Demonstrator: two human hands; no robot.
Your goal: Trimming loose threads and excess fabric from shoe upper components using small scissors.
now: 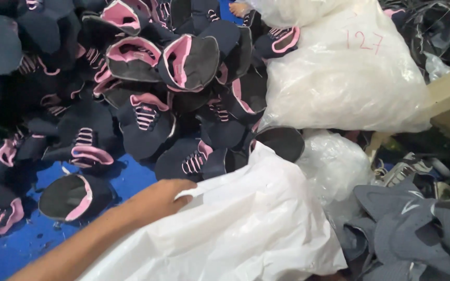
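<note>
Left hand (pixel 157 200) grips white plastic bag (pixel 235 229): thin film, semi-opaque, creased, soft sheen. Second plastic bag (pixel 350 78): clearer, crinkled, glossier. Shoe uppers (pixel 147 119): navy cloth, matt, pink smooth lining, laced. Grey uppers (pixel 412 229): matt textile. Blue surface (pixel 126 179): smooth, slightly scuffed.

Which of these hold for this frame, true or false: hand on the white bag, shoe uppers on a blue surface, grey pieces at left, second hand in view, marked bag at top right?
1. A hand grips the edge of the white plastic bag. True.
2. The navy-and-pink shoe uppers lie piled on a blue surface. True.
3. The grey shoe uppers sit at the far left. False: they are at lower right.
4. Both hands are in view. False: only one shows, coming in from lower left.
5. A filled translucent bag with red marking lies at upper right. True.
</note>
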